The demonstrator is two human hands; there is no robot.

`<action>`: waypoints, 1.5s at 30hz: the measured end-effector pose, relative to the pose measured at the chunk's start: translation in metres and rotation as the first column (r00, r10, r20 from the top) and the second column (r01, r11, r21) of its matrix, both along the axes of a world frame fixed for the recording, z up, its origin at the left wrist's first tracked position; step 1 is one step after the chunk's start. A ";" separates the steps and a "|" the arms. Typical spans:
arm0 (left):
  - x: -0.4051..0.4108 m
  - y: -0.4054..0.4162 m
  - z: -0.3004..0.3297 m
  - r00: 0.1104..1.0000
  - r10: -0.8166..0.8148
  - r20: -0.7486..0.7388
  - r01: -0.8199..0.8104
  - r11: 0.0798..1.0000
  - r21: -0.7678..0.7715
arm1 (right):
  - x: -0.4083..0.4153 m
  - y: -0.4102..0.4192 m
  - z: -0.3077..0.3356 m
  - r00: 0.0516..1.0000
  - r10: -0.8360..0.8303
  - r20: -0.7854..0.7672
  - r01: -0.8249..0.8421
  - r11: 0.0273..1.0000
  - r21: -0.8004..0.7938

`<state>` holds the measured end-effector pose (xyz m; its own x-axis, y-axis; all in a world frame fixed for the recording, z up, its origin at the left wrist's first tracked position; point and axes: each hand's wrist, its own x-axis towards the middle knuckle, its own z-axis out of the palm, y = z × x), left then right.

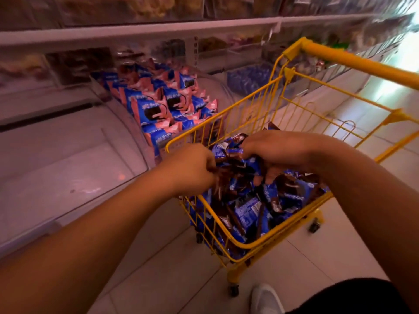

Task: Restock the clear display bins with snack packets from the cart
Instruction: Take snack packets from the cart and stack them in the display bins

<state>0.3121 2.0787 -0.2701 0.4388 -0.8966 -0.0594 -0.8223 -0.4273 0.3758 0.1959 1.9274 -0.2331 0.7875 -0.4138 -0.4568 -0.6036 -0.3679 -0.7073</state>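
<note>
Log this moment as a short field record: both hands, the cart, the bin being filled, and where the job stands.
left hand: inside the cart, fingers gripping packets
right hand: inside the cart, fingers curled round a bunch of blue and brown snack packets
cart: yellow wire, on the tiled floor, basket holds many loose packets
display bin: clear, left of the cart, filled with blue and pink packets
stage: gathering a handful, nothing lifted out yet
</note>
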 end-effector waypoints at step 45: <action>-0.009 0.045 0.020 0.399 -0.082 -0.913 -0.576 0.752 -0.320 | 0.008 0.027 -0.010 0.939 0.287 -0.192 -0.344 0.824 -0.450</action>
<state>0.3033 2.1241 -0.2501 0.6496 -0.7493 -0.1288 0.1857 -0.0080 0.9826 0.2043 1.9543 -0.2436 0.8682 -0.3378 -0.3634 -0.4604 -0.8217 -0.3361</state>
